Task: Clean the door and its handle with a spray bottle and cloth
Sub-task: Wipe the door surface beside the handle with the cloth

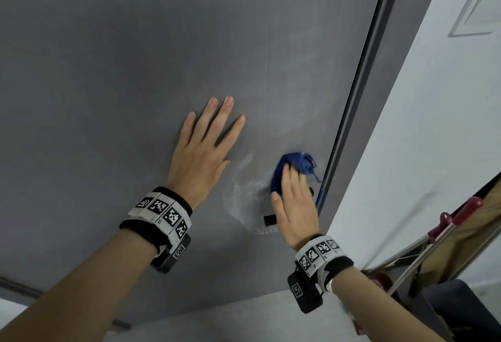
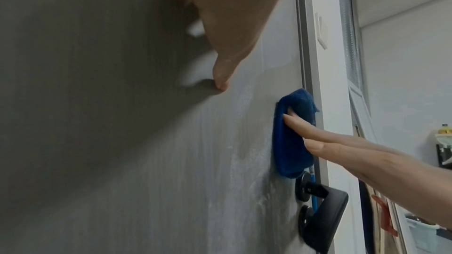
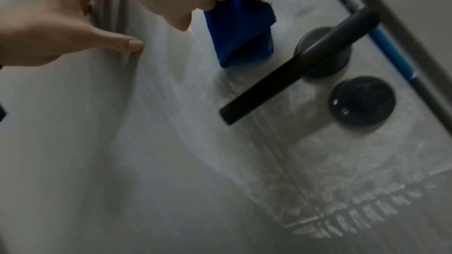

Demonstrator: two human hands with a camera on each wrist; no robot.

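Note:
The grey door (image 1: 135, 57) fills the head view, with wet streaks around its lock side. My left hand (image 1: 206, 146) lies flat on the panel, fingers straight and spread. My right hand (image 1: 294, 198) presses a folded blue cloth (image 1: 296, 164) against the door with straight fingers, just above the black lever handle (image 3: 293, 69). The cloth (image 2: 291, 134) sits close to the door's edge, above the handle (image 2: 325, 211). A round black lock knob (image 3: 362, 100) sits below the handle's rose. No spray bottle is in view.
The dark door frame (image 1: 360, 92) runs along the right of the door, then a white wall (image 1: 423, 138). A metal rack with red ends (image 1: 450, 222) leans at lower right. Blue tape (image 3: 391, 53) marks the door's edge by the handle.

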